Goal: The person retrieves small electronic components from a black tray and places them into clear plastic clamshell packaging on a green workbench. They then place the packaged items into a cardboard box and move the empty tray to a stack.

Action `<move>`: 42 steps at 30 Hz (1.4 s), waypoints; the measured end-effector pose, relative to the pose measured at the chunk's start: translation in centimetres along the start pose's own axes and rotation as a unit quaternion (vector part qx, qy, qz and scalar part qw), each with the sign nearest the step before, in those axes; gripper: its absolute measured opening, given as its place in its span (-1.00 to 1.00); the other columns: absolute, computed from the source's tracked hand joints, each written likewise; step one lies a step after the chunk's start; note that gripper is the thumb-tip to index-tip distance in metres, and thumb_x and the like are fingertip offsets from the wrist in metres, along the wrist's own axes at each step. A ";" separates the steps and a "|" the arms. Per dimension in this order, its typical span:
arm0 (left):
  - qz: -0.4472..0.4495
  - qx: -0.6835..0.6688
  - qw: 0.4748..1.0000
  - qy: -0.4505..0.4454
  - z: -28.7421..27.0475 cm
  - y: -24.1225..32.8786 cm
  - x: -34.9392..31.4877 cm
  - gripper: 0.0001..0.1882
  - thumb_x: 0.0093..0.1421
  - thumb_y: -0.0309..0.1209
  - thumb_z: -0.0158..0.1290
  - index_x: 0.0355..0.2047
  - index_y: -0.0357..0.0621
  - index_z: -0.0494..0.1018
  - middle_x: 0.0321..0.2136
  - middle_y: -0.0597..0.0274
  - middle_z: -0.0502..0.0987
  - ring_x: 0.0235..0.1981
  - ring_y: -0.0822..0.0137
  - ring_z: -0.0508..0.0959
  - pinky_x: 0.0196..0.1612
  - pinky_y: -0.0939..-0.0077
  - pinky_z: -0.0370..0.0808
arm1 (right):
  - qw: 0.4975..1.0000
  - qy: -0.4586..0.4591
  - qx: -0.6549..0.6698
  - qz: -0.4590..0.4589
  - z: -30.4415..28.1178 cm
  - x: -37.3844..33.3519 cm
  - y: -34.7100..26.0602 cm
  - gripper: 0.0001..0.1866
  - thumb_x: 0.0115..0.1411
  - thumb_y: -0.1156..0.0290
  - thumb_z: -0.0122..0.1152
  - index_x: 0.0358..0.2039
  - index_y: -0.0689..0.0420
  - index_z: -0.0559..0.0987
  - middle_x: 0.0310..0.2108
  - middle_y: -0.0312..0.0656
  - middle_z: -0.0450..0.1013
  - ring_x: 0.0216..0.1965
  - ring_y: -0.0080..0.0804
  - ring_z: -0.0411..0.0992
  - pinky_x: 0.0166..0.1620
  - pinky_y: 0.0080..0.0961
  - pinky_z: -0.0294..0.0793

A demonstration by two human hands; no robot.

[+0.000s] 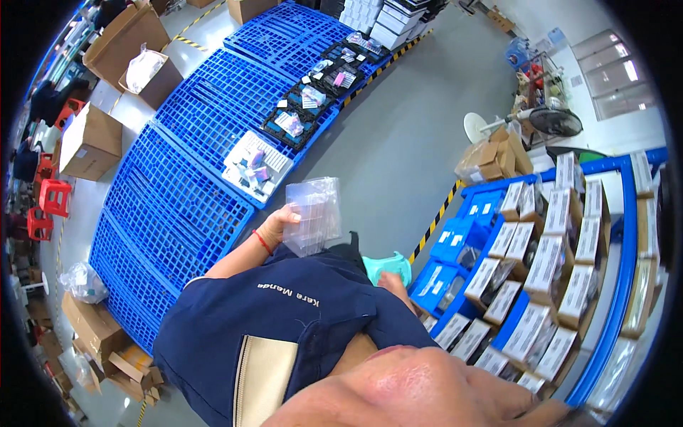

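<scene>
My left hand [282, 222] is closed on the edge of a stack of clear plastic sheets or thin cases [314, 213], held upright in front of my body; their exact kind is not plain. A red band circles that wrist. Low on the other side, partly covered by my dark blue sleeve, my right hand [393, 283] shows beside a mint-green plastic item [388, 265], perhaps a stool or basket. Whether it touches that item is unclear, and its fingers cannot be made out.
Blue plastic pallets [178, 164] stretch along the left, bearing a white tray [245, 174] and black trays [292, 135] with small packed parts. On the right a blue rack [620, 285] holds labelled boxes and blue bins [455, 240]. Cartons [91, 142] and red stools [55, 197] stand farther left.
</scene>
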State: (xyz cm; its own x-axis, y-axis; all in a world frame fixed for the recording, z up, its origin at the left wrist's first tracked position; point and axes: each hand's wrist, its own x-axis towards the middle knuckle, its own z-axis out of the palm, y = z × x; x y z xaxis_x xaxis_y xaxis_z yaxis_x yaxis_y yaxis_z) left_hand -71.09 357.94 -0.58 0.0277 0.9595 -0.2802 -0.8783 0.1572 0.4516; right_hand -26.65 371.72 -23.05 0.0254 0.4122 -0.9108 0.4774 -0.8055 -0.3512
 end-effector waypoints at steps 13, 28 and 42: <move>0.063 -0.118 0.991 0.014 0.7 9.5 34.3 -0.23 -0.29 -0.37 0.17 0.02 -0.34 0.24 -0.10 -0.02 0.40 -0.09 0.09 0.41 0.04 0.22 0.31 | 0.998 0.021 -0.017 0.053 -12.9 11.9 -31.7 -0.85 0.01 0.31 0.05 -0.57 0.11 0.41 -0.65 -0.17 0.37 -0.61 -0.29 0.37 -0.57 -0.29 0.37; 0.217 -0.195 0.945 0.150 -2.5 23.3 57.7 -0.24 -0.32 -0.38 0.15 0.00 -0.31 0.27 -0.11 -0.01 0.41 -0.11 0.12 0.42 0.00 0.27 0.34 | 0.983 -0.100 -0.049 -0.147 5.0 34.5 -101.7 -0.53 0.20 0.13 -0.02 -0.02 0.22 0.32 -0.12 -0.08 0.38 -0.22 -0.29 0.40 -0.24 -0.35 0.37; 0.327 -0.289 0.855 0.280 -10.4 30.8 71.9 -0.11 -0.31 -0.37 0.25 0.09 -0.29 0.16 -0.01 0.04 0.33 0.01 0.16 0.36 0.09 0.26 0.28 | 0.951 -0.158 -0.265 -0.008 34.2 55.5 -113.7 -0.46 0.17 0.13 0.02 0.04 0.25 0.29 -0.11 0.02 0.39 -0.15 -0.19 0.42 -0.19 -0.25 0.43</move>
State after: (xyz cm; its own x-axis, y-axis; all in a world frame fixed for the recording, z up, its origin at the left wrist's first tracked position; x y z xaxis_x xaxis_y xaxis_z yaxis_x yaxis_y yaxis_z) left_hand -101.08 429.36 -15.66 -0.6509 0.5098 -0.5626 -0.7118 -0.6674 0.2187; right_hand -109.56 471.57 -41.06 -0.2101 0.2066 -0.9556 0.8535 -0.4380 -0.2824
